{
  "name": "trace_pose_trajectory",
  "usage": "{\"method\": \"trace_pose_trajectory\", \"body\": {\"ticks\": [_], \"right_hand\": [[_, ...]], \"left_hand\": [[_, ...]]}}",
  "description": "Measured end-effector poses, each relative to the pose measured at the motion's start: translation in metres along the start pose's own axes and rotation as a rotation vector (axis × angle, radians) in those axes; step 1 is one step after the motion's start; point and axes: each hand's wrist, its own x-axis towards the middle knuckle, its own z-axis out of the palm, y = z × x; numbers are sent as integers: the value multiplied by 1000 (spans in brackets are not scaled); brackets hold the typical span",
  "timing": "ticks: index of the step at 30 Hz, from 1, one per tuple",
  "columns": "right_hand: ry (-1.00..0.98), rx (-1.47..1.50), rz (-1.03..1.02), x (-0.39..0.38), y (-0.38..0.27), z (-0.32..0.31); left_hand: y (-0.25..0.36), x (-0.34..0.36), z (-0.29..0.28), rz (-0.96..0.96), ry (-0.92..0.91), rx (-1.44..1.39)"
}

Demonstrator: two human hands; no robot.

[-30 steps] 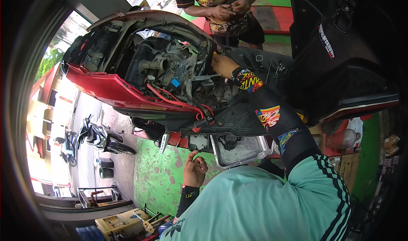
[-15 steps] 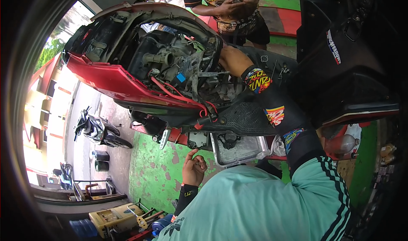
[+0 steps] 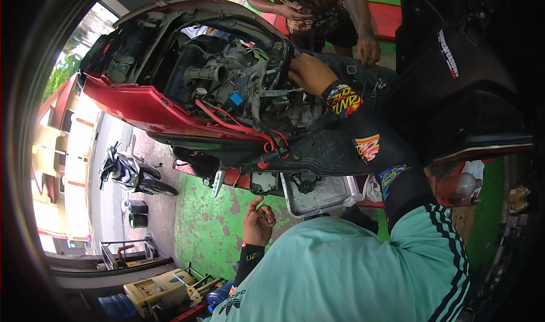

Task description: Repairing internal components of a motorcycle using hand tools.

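My right hand [image 3: 313,75] reaches over into the exposed engine bay [image 3: 244,86] of a motor scooter. Its fingers go down behind the black frame edge, so what they touch is hidden. Red body panels [image 3: 136,106] and a red cable [image 3: 227,123] run along the near side of the bay. Low in front of me, my left hand [image 3: 258,222] hangs above the green floor, fingers loosely curled and apart, with nothing visible in it. Just beyond it, a metal tray [image 3: 323,200] holds a dark round part [image 3: 306,186].
Across the scooter stands another person [image 3: 318,15], one hand lowered beside the footboard. Small metal parts [image 3: 377,83] lie on that footboard. A clear plastic bottle [image 3: 465,186] is at the right. Another motorcycle [image 3: 133,174] is parked outside at left. Yellow and blue containers [image 3: 153,291] stand at lower left.
The other person's hands have parted, and one has dropped toward the footboard. My right hand has shifted slightly inside the bay edge. My left hand stays nearly in place.
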Motion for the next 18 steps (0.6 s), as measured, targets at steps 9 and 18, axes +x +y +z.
{"method": "trace_pose_trajectory", "body": {"ticks": [9, 18], "right_hand": [[-113, 125, 346, 0, 36, 63], [-34, 232, 639, -2, -3, 32]], "left_hand": [[5, 6, 16, -28, 15, 40], [4, 6, 18, -23, 35, 69]]}}
